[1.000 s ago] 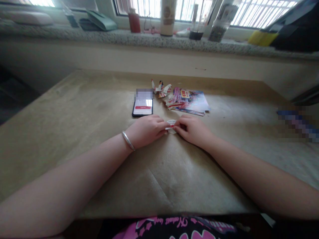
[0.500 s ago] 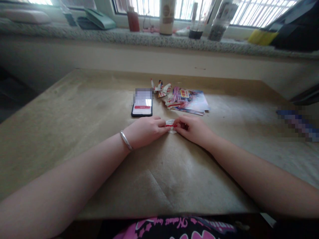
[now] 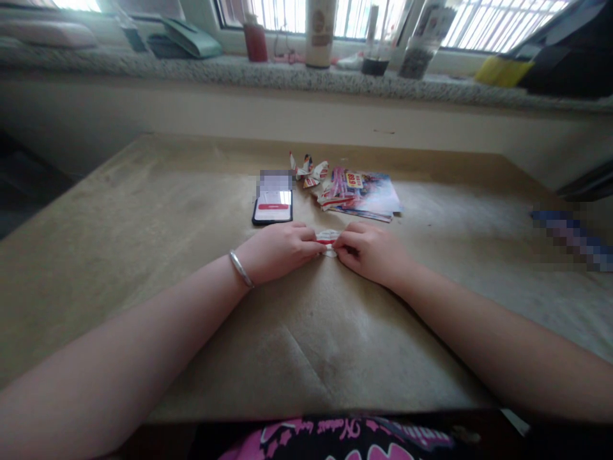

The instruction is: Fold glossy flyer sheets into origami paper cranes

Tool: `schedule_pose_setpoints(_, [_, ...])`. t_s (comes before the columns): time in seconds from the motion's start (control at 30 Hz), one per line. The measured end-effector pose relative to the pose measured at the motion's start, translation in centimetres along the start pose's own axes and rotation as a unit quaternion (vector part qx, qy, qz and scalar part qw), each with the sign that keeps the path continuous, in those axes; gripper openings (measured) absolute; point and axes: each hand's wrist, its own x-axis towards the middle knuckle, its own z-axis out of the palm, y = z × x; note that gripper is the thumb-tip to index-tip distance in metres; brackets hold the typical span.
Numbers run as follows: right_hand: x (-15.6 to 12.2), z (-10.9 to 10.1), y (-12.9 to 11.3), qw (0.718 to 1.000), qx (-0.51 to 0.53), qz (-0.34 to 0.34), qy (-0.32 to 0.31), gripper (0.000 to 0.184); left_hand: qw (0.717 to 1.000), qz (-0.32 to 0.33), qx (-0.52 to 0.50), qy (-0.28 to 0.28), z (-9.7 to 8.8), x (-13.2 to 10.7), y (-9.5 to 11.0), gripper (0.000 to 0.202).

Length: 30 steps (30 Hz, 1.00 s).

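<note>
Between my two hands a small white piece of paper (image 3: 329, 236) with a red stripe lies on the table, partly hidden by my fingers. My left hand (image 3: 283, 249), with a silver bangle at the wrist, grips the paper's left side, fingers pressed together. On the right side, my right hand (image 3: 371, 250) pinches the paper between bent fingers and thumb. Just beyond the left hand lies a phone (image 3: 273, 213) with its screen lit. Farther back are folded paper pieces (image 3: 310, 172) in white and red, beside a stack of colourful printed leaflets (image 3: 376, 191).
A brown-covered table (image 3: 306, 358) spreads under my arms. At its right edge lies a blurred blue and pink item (image 3: 569, 236). Behind the table, a stone windowsill (image 3: 268, 75) carries a red bottle (image 3: 255, 39), a tall cream bottle (image 3: 320, 33) and several other containers.
My right hand's fingers have shifted slightly along the paper, and more of its upper edge and red stripe shows. The left hand stays almost in place.
</note>
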Motion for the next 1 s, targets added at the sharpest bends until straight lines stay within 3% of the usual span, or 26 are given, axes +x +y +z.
schedule_pose_setpoints(0.43, [0.28,-0.17,-0.46,0.999,0.014,0.046,-0.005,0.018,0.999,-0.037,0.002,-0.011,0.1,0.42,0.44,0.025])
schedule_pose_setpoints(1.0, [-0.14,-0.47,-0.69,0.998,-0.051,0.022,-0.014,0.023,0.999,-0.039,-0.012,-0.017,0.02,0.65,0.67,0.024])
